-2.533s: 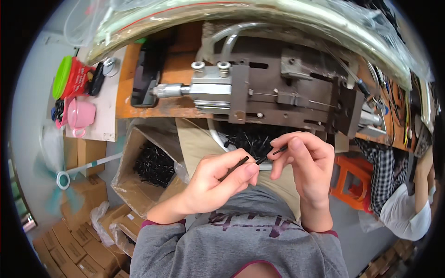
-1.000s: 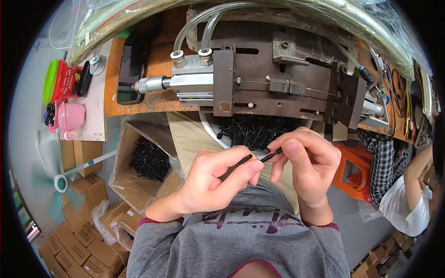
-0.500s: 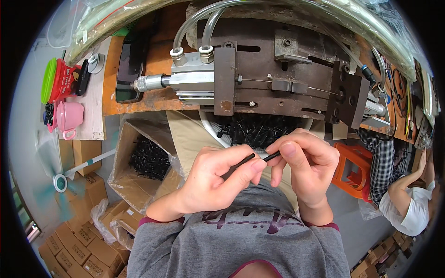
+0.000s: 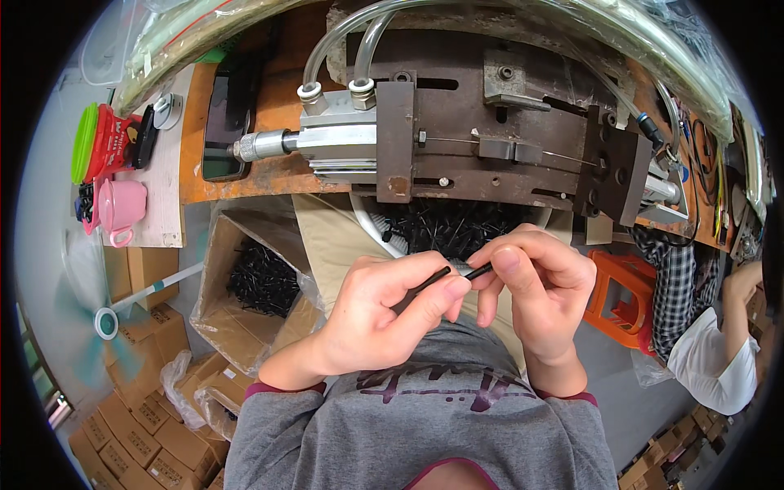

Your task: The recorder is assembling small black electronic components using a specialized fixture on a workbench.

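My left hand (image 4: 371,314) pinches a thin black stick-like piece (image 4: 436,278) between thumb and forefinger. A second such black piece (image 4: 479,271) is gripped by the thumb and fingertips of my right hand (image 4: 539,286). The two pieces sit close together in front of my lap, their near ends partly covered by my fingers. Whether they touch, I cannot tell. Just beyond my hands lies a heap of similar black pieces (image 4: 453,224), below the bench edge.
A brown steel fixture (image 4: 457,106) with a silver air cylinder (image 4: 339,139) and clear hoses spans the bench. On the left stand an open cardboard box (image 4: 220,322) holding more black pieces, a fan (image 4: 106,323) and a pink cup (image 4: 124,204). Right: an orange stool (image 4: 603,302), another person's arm (image 4: 735,314).
My hands and the two black pieces stay almost where they were. At the right, the other person's arm and white sleeve have shifted. The fan blades have turned.
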Demonstrator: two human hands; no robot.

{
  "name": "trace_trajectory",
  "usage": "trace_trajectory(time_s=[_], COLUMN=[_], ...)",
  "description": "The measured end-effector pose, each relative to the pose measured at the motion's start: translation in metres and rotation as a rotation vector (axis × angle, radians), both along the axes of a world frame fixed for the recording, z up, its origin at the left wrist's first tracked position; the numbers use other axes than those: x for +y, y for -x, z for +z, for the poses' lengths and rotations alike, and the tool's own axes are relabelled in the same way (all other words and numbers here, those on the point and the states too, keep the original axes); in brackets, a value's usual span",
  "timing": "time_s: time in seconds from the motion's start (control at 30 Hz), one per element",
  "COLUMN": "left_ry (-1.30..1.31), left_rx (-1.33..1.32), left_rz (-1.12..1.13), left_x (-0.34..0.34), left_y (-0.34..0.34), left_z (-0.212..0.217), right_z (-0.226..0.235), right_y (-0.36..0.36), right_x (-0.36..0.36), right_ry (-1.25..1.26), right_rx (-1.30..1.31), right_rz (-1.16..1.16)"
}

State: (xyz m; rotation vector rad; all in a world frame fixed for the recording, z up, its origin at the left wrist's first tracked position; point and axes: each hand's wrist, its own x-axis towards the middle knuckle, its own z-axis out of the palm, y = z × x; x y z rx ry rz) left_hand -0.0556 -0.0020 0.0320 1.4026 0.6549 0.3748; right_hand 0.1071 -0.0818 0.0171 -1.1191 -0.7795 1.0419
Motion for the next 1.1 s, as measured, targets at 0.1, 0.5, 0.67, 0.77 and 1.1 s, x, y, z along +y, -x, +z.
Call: trace_trajectory(time_s=[0.1,0.5,0.67,0.77,1.1], left_ry=[0.048,-0.382,-0.721,-0.834,-0.926], left_rx=[0.016,-0.076,-0.260,-0.234,-0.203], left_rz=[0.005,-0.025,-0.009,-0.029,-0.008], left_x=[0.000,0.010,0.006,0.005,0.000], left_y=[0.000,0.010,0.007,0.006,0.005], left_z=[-0.002,0.004,-0.013,-0.012,-0.014], right_z=[-0.001,0.004,0.005,0.002,0.003], right_y=[-0.002,-0.021,-0.023,-0.025,-0.022], right_x=[0.000,0.007,0.010,0.011,0.008], right_ry=[0.019,0.032,0.029,0.035,-0.004], right_rx=[0.001,0.179,0.340,0.439,0.328], right_rz=[0.021,0.040,0.133,0.174,0.080])
